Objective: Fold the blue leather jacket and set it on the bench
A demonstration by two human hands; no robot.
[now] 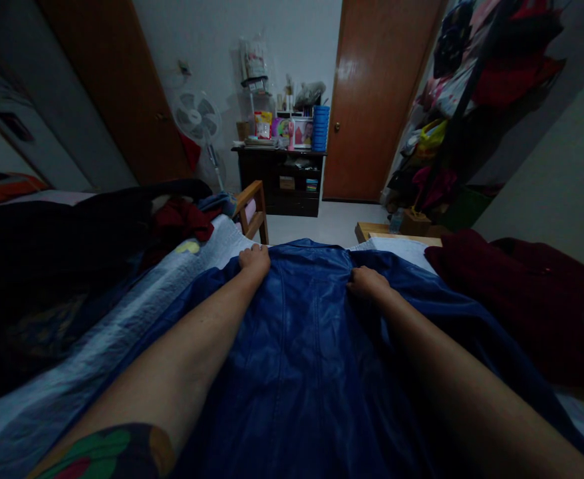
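Observation:
A dark blue leather-look jacket (299, 332) lies spread over the bed, its seamed panel facing up and its collar at the far end. At the jacket's left shoulder area, my left hand (255, 261) is closed with its fingers curled on the material. My right hand (369, 283) is likewise closed on the jacket near the opposite shoulder, where the fabric bunches and creases. The fingertips of both hands are partly hidden. Sleeves stretch out to either side, partly covered by my forearms.
Dark clothes (72, 266) are heaped on the light bedsheet (97, 332) at left. A maroon garment (521, 293) lies at right. Beyond the bed are a wooden chair or bed frame (257, 216), a white fan (197, 116), a dark cabinet (259, 176) and hanging bags (501, 80).

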